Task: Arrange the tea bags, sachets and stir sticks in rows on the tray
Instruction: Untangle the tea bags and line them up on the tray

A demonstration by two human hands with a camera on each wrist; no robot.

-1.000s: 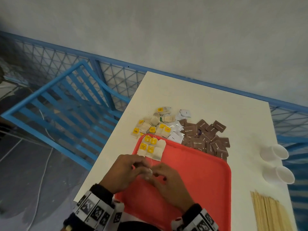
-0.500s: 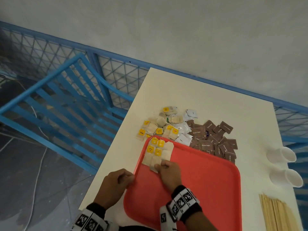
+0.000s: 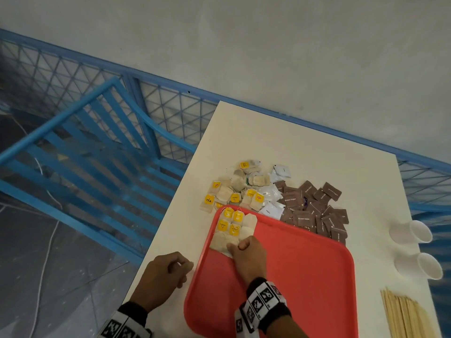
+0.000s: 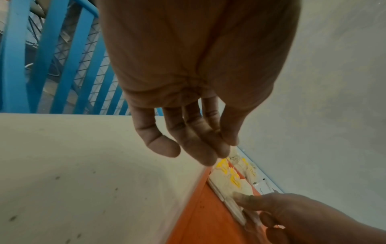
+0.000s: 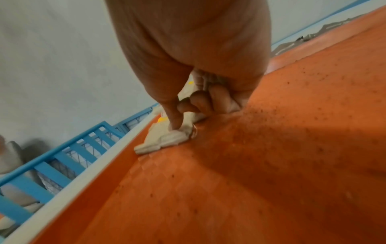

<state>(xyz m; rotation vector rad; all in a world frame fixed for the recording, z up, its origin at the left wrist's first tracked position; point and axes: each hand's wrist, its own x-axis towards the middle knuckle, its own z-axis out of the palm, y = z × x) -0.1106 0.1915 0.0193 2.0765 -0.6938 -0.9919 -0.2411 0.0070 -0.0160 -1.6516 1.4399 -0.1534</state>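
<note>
While the head view shows only the back of the right hand (image 3: 249, 257) on the red tray (image 3: 305, 276), the right wrist view shows its forefinger (image 5: 174, 118) stretched out and pressing the nearest tea bag (image 5: 165, 140) flat, the other fingers curled in. The left wrist view shows the left hand (image 4: 188, 132) holding nothing, fingers hanging loosely together above the desk (image 3: 280, 147) just off the tray's left edge. The pressed tea bag is pale paper, a little crumpled, and ends a short block of tea bags (image 3: 231, 225) with yellow tags at the tray's far left corner. Whether it overlaps its neighbour is hard to tell. Loose tea bags (image 3: 234, 189), white sachets (image 3: 271, 193) and brown sugar sachets (image 3: 314, 211) lie heaped on the desk beyond the tray's far edge. Stir sticks (image 3: 405, 315) lie at the desk's near right corner, two white cups (image 3: 415, 247) along its right edge. Blue railings (image 3: 85, 147) and a grey wall (image 3: 268, 45) stand behind.
</note>
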